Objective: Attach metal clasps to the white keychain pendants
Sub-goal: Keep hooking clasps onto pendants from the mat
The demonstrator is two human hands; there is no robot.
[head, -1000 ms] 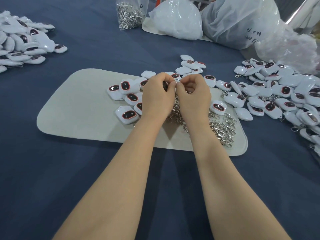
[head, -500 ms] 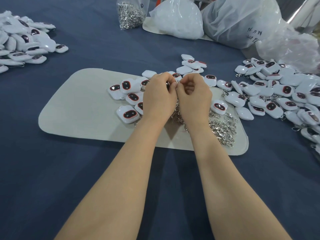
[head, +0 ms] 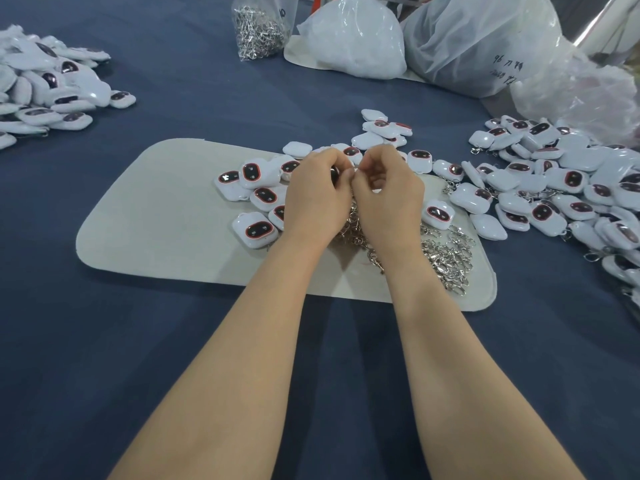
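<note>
My left hand [head: 317, 195] and my right hand [head: 389, 194] meet fingertip to fingertip over the beige mat [head: 166, 216]. The left hand's curled fingers hold a white pendant [head: 334, 174], mostly hidden, only a dark sliver showing. The right hand pinches a small metal clasp against it; the clasp itself is hidden by the fingers. Loose white pendants with dark red-rimmed faces [head: 254, 230] lie on the mat to the left of my hands. A heap of metal clasps [head: 446, 258] lies on the mat under and right of my right wrist.
A large pile of pendants [head: 554, 188] spreads at the right, another pile [head: 45, 88] at the far left. A clear bag of clasps [head: 259, 29] and several plastic bags [head: 478, 39] stand at the back. Dark blue cloth [head: 104, 375] covers the table.
Both hands stay together at the same spot on the mat; only the fingers have shifted slightly around the pendant and clasp.
</note>
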